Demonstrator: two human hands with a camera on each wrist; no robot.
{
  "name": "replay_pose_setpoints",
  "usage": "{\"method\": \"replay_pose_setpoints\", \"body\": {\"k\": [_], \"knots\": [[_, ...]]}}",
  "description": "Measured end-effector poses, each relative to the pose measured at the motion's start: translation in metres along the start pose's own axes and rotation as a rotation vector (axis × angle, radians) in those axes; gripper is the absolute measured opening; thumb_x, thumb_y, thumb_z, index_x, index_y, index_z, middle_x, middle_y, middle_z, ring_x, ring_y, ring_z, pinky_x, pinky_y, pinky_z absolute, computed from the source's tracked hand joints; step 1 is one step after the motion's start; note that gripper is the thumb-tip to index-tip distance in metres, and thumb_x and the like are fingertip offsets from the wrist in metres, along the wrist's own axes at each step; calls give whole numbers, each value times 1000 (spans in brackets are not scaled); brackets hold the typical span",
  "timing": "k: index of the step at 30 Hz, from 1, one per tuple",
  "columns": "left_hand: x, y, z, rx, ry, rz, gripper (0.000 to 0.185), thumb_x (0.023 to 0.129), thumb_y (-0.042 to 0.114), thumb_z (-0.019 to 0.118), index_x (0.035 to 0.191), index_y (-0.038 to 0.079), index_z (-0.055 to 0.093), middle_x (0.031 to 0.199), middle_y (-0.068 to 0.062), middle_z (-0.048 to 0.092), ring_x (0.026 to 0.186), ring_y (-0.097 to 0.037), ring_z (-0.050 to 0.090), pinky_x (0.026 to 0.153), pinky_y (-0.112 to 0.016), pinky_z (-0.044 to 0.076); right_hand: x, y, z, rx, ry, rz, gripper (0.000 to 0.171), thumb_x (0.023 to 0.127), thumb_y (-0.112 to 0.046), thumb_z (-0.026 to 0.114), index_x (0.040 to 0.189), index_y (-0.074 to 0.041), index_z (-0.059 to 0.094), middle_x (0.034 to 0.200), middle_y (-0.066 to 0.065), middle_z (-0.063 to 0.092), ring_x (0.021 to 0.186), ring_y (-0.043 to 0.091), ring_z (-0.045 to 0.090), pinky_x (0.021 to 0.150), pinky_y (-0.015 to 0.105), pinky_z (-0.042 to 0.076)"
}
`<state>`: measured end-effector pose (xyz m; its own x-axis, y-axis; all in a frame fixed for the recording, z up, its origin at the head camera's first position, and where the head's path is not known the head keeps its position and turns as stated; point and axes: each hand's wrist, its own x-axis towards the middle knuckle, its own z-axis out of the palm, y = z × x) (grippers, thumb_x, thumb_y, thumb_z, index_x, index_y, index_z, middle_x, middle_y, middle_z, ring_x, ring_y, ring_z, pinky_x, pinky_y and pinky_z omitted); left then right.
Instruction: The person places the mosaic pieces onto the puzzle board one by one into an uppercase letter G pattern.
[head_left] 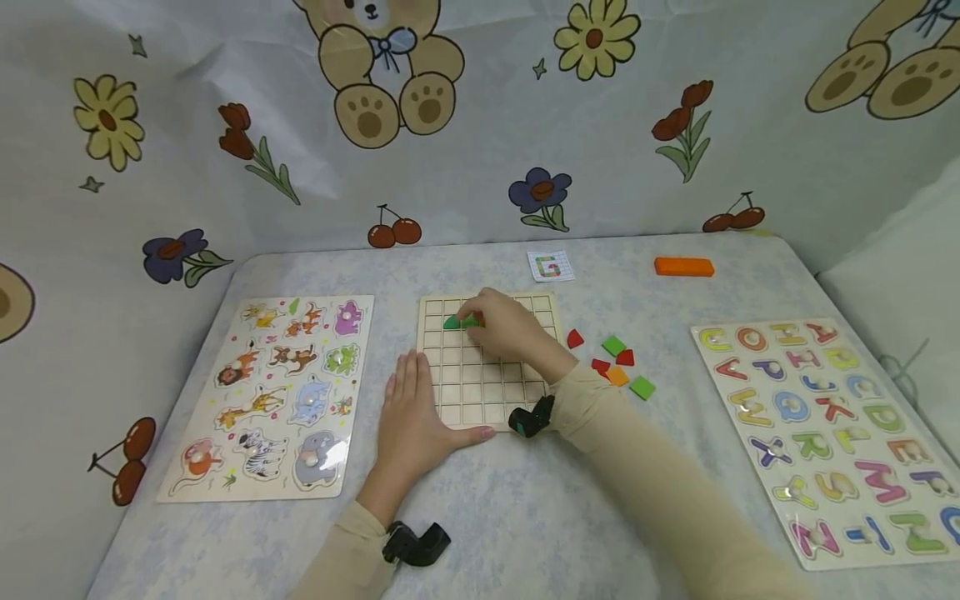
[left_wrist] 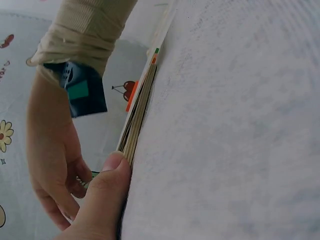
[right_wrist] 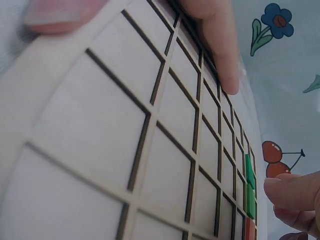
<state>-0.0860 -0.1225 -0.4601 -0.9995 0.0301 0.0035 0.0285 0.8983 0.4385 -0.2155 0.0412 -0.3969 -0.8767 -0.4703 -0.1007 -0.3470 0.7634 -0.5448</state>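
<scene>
A wooden grid board [head_left: 487,379] lies at the table's middle. My right hand [head_left: 504,327] reaches over its far left cells, and thumb and fingers pinch a green piece [head_left: 459,322] down on the grid. In the right wrist view green pieces [right_wrist: 250,192] lie in far cells next to my thumb [right_wrist: 292,192]. Flat on the table lies my left hand [head_left: 412,412], fingers along the board's left edge and thumb [left_wrist: 112,175] against its near edge [left_wrist: 137,120]. Several loose red, green and orange pieces [head_left: 615,362] lie just right of the board.
An animal peg puzzle [head_left: 273,392] lies at the left and an alphabet puzzle [head_left: 832,425] at the right. A pattern card [head_left: 551,267] and an orange block [head_left: 683,267] lie at the back. A printed cloth wall [head_left: 480,125] closes off the table's far side.
</scene>
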Motion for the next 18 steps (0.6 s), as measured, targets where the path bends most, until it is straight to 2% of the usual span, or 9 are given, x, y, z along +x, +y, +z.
{"method": "replay_pose_setpoints", "body": {"k": [6, 11, 15, 18], "knots": [[-1, -1, 0, 2, -8, -18, 155, 51, 97, 60, 158, -1, 4, 167, -18, 2, 156, -29, -1, 127, -46, 7, -32, 27, -22, 44, 25, 56, 28, 96, -21, 64, 124, -15, 66, 110, 4, 60, 92, 23, 56, 80, 38, 49], [-2, -3, 1, -1, 5, -15, 156, 50, 96, 61, 158, -1, 5, 167, -18, 3, 156, -31, 0, 127, -48, 9, -61, 61, -38, 44, 66, 138, 27, 97, -23, 63, 123, -14, 65, 110, 6, 60, 84, 24, 53, 70, 34, 46], [-1, -3, 2, -2, 17, 2, 155, 51, 96, 61, 158, -1, 6, 167, -18, 4, 156, -31, 2, 127, -48, 9, -84, 89, -53, 16, 74, 237, 34, 96, -24, 65, 128, -13, 62, 114, 10, 59, 84, 26, 54, 67, 33, 47], [-1, -1, 2, -9, 15, 8, 154, 52, 96, 61, 158, -2, 6, 167, -19, 3, 156, -31, 1, 127, -48, 9, -99, 105, -63, -21, 49, 322, 42, 94, -29, 66, 132, -13, 58, 119, 13, 58, 91, 28, 55, 73, 36, 49]]}}
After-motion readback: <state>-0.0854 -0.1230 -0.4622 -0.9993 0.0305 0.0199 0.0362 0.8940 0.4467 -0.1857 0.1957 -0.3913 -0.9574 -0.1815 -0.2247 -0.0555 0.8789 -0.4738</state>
